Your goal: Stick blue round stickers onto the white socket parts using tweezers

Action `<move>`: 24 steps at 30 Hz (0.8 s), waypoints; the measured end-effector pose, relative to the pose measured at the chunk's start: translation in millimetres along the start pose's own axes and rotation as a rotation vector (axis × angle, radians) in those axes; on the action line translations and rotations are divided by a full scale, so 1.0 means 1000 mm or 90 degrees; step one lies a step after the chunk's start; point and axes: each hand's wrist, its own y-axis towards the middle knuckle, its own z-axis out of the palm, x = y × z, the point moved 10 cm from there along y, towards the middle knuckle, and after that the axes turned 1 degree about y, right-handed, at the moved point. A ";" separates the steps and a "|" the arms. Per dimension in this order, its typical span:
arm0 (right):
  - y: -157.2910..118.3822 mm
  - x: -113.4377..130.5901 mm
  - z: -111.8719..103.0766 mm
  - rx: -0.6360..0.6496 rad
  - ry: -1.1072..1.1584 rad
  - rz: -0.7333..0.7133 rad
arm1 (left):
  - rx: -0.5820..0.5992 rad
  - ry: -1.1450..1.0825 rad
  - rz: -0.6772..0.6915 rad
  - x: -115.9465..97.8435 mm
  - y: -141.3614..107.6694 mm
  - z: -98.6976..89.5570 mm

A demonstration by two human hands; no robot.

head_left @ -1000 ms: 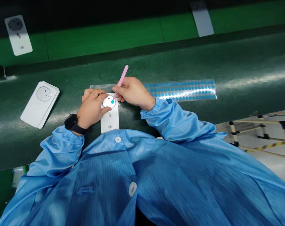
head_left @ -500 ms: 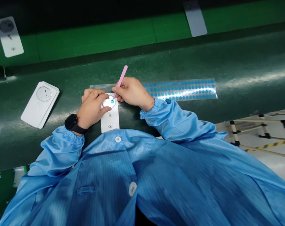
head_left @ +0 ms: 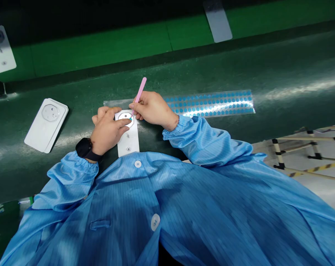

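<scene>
Both hands [head_left: 108, 129] [head_left: 154, 109] close together

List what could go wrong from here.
The left hand has a fingertip right by the blue dot, so it might nudge the dot or stick to it.

The right hand holds the pink tool with its tip at the dot; a slip could scratch the white panel.

The right wrist lies close to the dotted sheet, so the sleeve may drag it.

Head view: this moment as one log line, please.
left hand: on white rectangular panel; right hand: holding slim pink tool at blue dot
</scene>
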 end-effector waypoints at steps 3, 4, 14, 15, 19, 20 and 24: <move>-0.001 0.002 0.000 -0.002 0.013 0.002 | 0.000 -0.007 -0.013 -0.001 -0.001 -0.001; -0.001 0.002 0.000 0.000 0.015 0.002 | -0.005 -0.011 -0.016 -0.001 -0.001 -0.001; 0.000 -0.001 -0.006 -0.020 0.054 0.010 | -0.011 -0.008 -0.034 0.000 -0.001 -0.002; -0.002 0.002 -0.011 -0.035 0.050 0.007 | -0.011 -0.007 -0.036 -0.001 -0.001 -0.002; -0.022 0.027 -0.037 -0.129 -0.078 -0.093 | -0.012 -0.004 -0.038 0.000 -0.001 -0.003; -0.029 0.034 -0.038 -0.135 -0.130 -0.135 | -0.012 -0.005 -0.037 0.000 0.000 -0.002; -0.051 0.041 -0.007 -0.009 -0.344 -0.242 | -0.011 -0.014 -0.025 0.001 0.002 0.000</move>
